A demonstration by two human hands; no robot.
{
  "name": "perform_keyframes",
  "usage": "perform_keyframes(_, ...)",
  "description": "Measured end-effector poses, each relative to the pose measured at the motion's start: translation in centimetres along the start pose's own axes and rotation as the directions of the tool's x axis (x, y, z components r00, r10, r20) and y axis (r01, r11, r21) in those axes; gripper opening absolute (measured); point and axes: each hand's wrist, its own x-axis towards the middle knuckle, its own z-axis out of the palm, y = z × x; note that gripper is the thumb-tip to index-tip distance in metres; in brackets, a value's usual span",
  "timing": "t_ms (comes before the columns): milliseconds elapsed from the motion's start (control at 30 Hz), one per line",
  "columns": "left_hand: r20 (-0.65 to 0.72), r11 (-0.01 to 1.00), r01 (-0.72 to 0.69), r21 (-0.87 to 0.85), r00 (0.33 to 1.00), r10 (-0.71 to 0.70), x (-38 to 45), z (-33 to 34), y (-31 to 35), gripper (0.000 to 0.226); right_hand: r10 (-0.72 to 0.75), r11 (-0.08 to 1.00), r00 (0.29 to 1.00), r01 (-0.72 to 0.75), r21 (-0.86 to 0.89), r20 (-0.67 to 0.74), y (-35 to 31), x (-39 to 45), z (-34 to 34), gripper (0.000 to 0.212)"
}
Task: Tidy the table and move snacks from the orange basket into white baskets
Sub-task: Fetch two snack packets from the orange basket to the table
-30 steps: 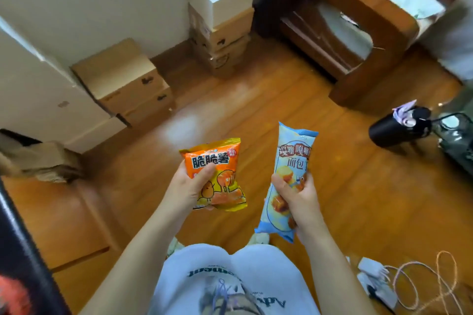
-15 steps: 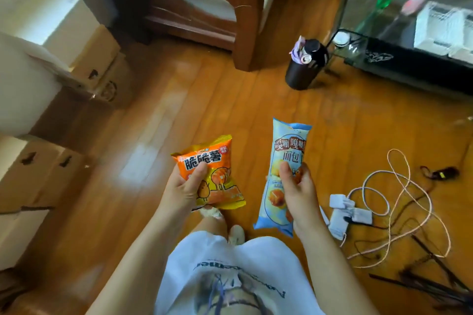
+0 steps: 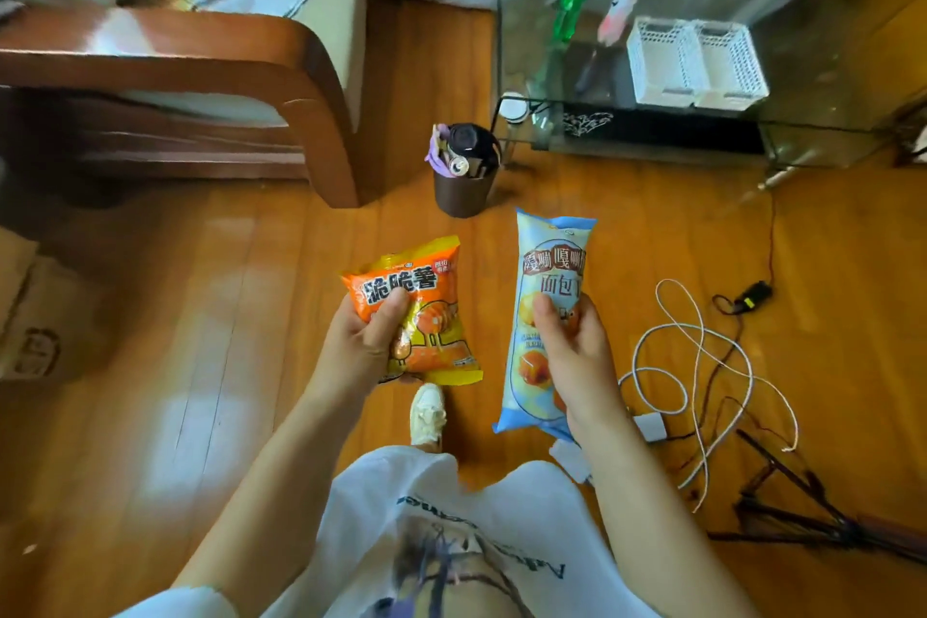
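Note:
My left hand (image 3: pixel 362 346) grips an orange and yellow snack bag (image 3: pixel 426 316) from its left side, thumb across the front. My right hand (image 3: pixel 577 356) holds a long light-blue bread packet (image 3: pixel 549 266) upright, fingers curled round its lower half. Both are held over the wooden floor in front of my body. Two white baskets (image 3: pixel 694 63) stand side by side on the glass table (image 3: pixel 827 115) at the upper right, well beyond both hands. No orange basket is in view.
A dark bin (image 3: pixel 464 188) with rubbish stands on the floor by the table's corner. A green bottle (image 3: pixel 574 0) and a pink-white bottle (image 3: pixel 619 5) stand on the table. White cable (image 3: pixel 702 366) and tripod legs (image 3: pixel 802 517) lie right. A wooden sofa (image 3: pixel 301 80) fills the upper left.
My view has swung right, from cardboard boxes by the wall to the glass table and white baskets. Both hands keep the same hold on their packets.

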Motion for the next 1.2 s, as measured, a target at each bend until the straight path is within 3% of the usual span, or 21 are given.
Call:
perform_keyframes(100, 0.070, 0.999, -0.012, 0.031, 0.997, 0.010, 4.5, 1.5, 2.9, 0.018, -0.038, 0.999, 0.998, 0.039, 0.020, -0.046, -2.5, 4.4, -0.1, 0.028)
perform_keyframes(300, 0.189, 0.993, 0.018, 0.116, 0.981, -0.040, 11.3, 7.2, 5.9, 0.023, -0.040, 0.993, 0.976, 0.063, 0.101, -0.215, -4.0, 10.4, -2.9, 0.036)
perform_keyframes(433, 0.310, 0.983, 0.014, 0.182, 0.948, -0.071, 15.7, 11.8, 7.1, 0.024, 0.038, 0.990, 0.951, 0.006, 0.140, -0.307, -3.7, 15.0, -6.0, 0.014)
perform_keyframes(600, 0.322, 0.980, 0.016, 0.200, 0.943, -0.081, 22.5, 18.9, 9.4, 0.029, 0.053, 0.989, 0.933, -0.001, 0.145, -0.357, -4.8, 22.4, -10.8, 0.005)
perform_keyframes(800, 0.290, 0.982, -0.020, 0.186, 0.956, -0.036, 30.0, 29.4, 13.8, 0.023, 0.053, 0.990, 0.944, -0.006, 0.143, -0.327, -9.6, 32.7, -18.1, 0.005)
perform_keyframes(967, 0.281, 0.985, -0.056, 0.164, 0.960, 0.008, 35.3, 35.8, 17.1, 0.050, 0.023, 0.992, 0.972, 0.008, 0.128, -0.234, -13.4, 40.9, -21.4, 0.006)
perform_keyframes(1100, 0.210, 0.992, -0.034, 0.124, 0.978, 0.007, 38.9, 37.8, 18.2, 0.027, 0.044, 0.991, 0.987, -0.024, 0.129, -0.153, -15.1, 46.4, -22.2, 0.009)
perform_keyframes(1200, 0.138, 0.992, -0.003, 0.129, 0.990, -0.015, 42.4, 38.3, 18.9, 0.022, 0.053, 0.992, 0.991, -0.039, 0.121, -0.119, -16.1, 50.7, -22.4, 0.007)
